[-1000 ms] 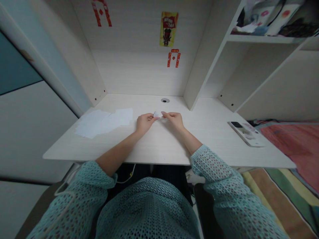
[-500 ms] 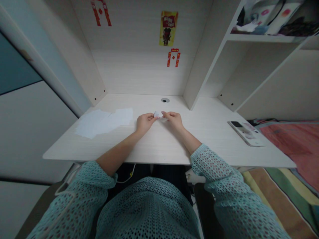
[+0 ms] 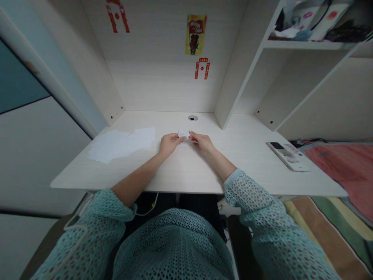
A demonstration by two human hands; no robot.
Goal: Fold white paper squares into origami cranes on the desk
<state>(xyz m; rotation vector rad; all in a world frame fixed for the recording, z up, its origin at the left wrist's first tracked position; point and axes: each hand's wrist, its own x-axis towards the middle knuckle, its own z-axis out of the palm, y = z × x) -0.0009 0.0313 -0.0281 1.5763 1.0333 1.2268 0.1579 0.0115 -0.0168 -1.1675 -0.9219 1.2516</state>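
Observation:
A small folded piece of white paper (image 3: pixel 180 133) is pinched between the thumb and fingers of my left hand (image 3: pixel 169 143), just above the middle of the desk. My right hand (image 3: pixel 203 142) is close by on the right, its thumb and fingertips a little apart, with a narrow gap between them and the folded paper. Nothing shows between the right fingers. Several white paper sheets (image 3: pixel 113 146) lie flat and overlapping on the desk to the left of my left hand.
The white desk (image 3: pixel 186 175) has a round cable hole (image 3: pixel 192 118) near its back panel. A phone (image 3: pixel 287 156) lies at the right. An upright divider (image 3: pixel 233 77) and a shelf with bags (image 3: pixel 311 23) rise at the back right. Striped bedding (image 3: pixel 332 233) is beyond the right edge.
The folded paper has tilted slightly to the left in my left hand. My right fingers have spread a bit and shifted slightly. The sheets and phone stay where they were.

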